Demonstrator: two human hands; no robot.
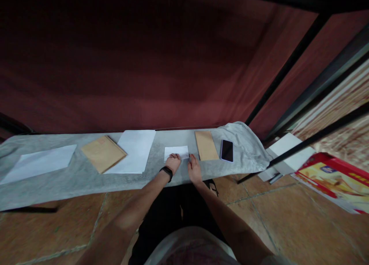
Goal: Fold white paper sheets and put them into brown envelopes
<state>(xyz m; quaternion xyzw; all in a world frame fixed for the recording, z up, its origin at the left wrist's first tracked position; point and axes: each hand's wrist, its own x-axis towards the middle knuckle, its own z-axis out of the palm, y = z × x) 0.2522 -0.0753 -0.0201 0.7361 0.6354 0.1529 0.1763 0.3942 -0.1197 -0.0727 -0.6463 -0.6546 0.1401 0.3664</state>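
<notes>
A small white sheet of paper (173, 150), seemingly folded, lies on the grey cloth in front of me. My left hand (173, 163), with a dark band on its wrist, rests on the paper's near edge, its fingers curled down on it. At the lower right corner of the paper is my right hand (194, 169), fingers stretched forward and slightly apart, touching or nearly touching the edge. Just right of it lies a brown envelope (206, 145), with a phone (227, 150) beyond that.
Grey cloth (155, 157) covers the narrow table. To the left lie a stack of brown envelopes (102, 153), a stack of white paper (135, 149) partly under it, and another white sheet (43, 161). A red and yellow box (337, 180) and a white box (291, 153) stand at right.
</notes>
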